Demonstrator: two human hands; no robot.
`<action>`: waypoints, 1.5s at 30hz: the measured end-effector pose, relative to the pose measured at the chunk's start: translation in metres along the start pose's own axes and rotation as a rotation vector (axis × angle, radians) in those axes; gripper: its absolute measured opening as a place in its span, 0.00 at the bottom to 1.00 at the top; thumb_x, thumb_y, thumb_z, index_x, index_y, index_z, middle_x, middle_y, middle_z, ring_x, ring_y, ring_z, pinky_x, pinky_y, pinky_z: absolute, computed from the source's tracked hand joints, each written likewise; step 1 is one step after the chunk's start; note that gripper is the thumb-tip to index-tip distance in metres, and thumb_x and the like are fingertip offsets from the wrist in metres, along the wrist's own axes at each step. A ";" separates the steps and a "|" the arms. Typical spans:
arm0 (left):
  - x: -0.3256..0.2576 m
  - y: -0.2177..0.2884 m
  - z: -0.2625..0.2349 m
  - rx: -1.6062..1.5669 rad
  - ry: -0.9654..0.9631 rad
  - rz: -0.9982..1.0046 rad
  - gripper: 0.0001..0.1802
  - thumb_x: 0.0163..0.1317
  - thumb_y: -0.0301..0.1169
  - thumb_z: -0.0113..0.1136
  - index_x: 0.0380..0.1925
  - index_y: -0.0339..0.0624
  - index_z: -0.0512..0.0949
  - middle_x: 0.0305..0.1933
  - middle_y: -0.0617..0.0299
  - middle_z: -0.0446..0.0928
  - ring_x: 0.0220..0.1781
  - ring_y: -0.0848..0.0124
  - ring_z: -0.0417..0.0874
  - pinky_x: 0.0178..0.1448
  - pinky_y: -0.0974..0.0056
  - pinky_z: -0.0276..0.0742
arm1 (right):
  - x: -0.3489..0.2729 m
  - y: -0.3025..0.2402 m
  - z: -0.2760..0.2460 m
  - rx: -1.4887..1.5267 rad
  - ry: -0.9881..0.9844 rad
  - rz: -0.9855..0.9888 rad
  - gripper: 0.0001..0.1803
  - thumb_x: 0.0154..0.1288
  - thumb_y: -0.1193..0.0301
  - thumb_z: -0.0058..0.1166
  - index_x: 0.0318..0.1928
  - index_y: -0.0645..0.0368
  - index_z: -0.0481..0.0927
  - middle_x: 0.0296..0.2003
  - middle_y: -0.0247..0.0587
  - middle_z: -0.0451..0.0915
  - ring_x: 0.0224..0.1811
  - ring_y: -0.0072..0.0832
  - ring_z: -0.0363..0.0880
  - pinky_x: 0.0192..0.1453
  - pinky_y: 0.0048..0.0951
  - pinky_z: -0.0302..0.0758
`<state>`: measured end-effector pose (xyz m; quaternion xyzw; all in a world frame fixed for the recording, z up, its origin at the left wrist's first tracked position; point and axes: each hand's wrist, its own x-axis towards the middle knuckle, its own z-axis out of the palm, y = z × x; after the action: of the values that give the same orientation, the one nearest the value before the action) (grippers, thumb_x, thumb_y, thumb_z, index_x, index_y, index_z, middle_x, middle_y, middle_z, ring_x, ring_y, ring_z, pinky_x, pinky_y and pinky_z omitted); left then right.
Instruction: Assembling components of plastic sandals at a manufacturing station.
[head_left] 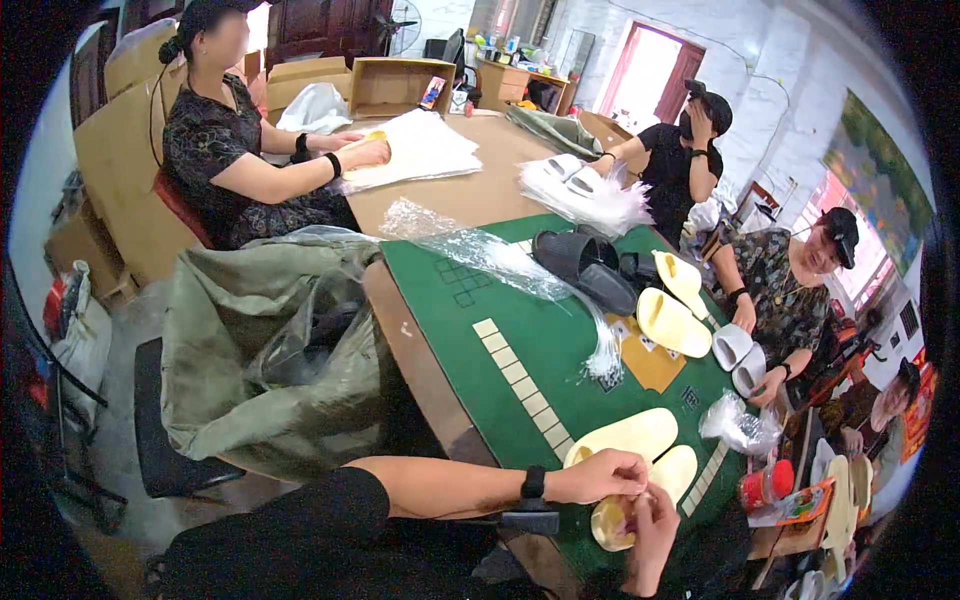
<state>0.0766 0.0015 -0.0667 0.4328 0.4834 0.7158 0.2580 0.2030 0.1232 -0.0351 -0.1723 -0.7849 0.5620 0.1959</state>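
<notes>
Two pale yellow slippers (640,445) lie on the green worktop (520,330) just beyond the hands; a third yellow slipper (610,522) is gripped by the left hand (600,477) and right hand (655,530). Several loose slippers (670,320) remain farther off.

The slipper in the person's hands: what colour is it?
Pale yellow. The slipper, held between the left hand and right hand, shows best in the head view.

- Surface (520,330): matt green felt, wooden rim.
- Pale yellow slippers (630,437): smooth, matt foam-like plastic.
- Clear bags (480,250): glossy, crinkled plastic film.
- Black slippers (580,265): matt rubbery plastic.
</notes>
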 end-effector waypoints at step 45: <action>-0.003 0.003 -0.018 -0.189 0.035 -0.098 0.07 0.63 0.28 0.62 0.35 0.35 0.79 0.31 0.70 0.78 0.33 0.84 0.74 0.37 0.76 0.72 | -0.020 0.027 0.009 -0.023 0.245 -0.192 0.10 0.71 0.71 0.54 0.33 0.63 0.73 0.23 0.26 0.67 0.23 0.12 0.60 0.25 0.18 0.55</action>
<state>0.0627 -0.0108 -0.0683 0.3698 0.4386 0.7524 0.3237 0.2168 0.1145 -0.0652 -0.1660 -0.7744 0.5065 0.3408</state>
